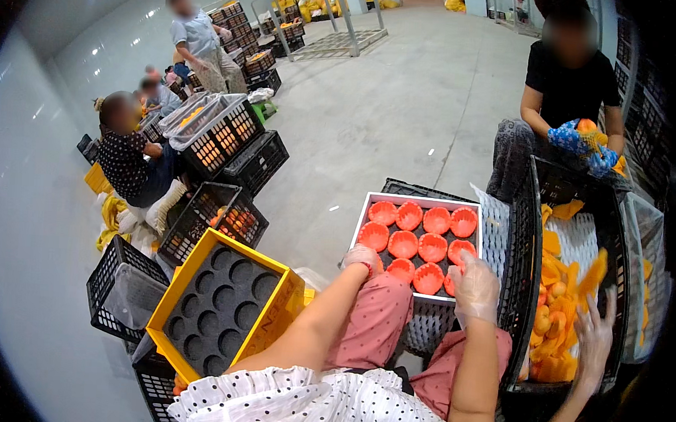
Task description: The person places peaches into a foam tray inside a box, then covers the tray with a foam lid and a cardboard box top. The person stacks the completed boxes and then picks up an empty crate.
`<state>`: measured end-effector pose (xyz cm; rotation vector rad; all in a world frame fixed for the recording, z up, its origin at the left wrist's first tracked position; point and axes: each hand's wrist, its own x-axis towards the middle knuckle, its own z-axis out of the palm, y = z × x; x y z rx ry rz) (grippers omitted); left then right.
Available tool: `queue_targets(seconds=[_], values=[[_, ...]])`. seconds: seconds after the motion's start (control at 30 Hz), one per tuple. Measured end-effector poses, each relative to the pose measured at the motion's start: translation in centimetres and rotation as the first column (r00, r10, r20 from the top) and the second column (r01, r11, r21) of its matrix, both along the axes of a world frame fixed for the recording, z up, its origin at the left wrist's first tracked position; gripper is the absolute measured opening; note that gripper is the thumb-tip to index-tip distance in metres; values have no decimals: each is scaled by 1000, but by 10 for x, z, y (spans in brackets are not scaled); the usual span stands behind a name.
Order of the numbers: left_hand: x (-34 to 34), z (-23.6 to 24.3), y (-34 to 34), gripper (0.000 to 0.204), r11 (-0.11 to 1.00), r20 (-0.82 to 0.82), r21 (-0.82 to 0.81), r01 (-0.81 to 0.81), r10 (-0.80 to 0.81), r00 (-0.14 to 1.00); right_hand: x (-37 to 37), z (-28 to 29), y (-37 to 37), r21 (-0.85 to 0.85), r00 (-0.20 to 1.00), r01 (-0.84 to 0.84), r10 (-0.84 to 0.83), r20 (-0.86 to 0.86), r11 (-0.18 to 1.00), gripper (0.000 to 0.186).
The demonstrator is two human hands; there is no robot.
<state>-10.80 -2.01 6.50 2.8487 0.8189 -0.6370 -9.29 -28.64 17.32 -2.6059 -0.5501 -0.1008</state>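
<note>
A white-edged tray (363, 212) holding several red scalloped cup liners (409, 215) sits before me at knee height. My left hand (364, 260), in a clear glove, lies at its left side with fingers curled over the liners near the rim; what they grip is unclear. My right hand (471, 290), also gloved, bends its fingers onto the liners at the right side, partly hiding them; I cannot make out its hold. At my left, a yellow box (288, 292) with a dark dimpled insert (218, 304) stands tilted.
Right, a black crate (530, 190) holds orange foam nets (549, 260) and fruit; a co-worker's hand (595, 331) reaches into it. A seated co-worker (566, 85) in blue gloves handles fruit. Left, crates (199, 234), a seated person (131, 154) and a standing person (198, 35). Metal racks (351, 36) stand behind.
</note>
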Motion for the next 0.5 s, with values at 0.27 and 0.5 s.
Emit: queue_targets(seconds=[0.27,0.5], values=[[-33,-24,8,59,725,549,-674,-146,622,559,-14,7,3,122,980,-80,100,-169,989,38],[-23,20,-4,65,-273,-83,-869,414,904,420,-11,-4,16,795,957,-31,248,-152,605,65]])
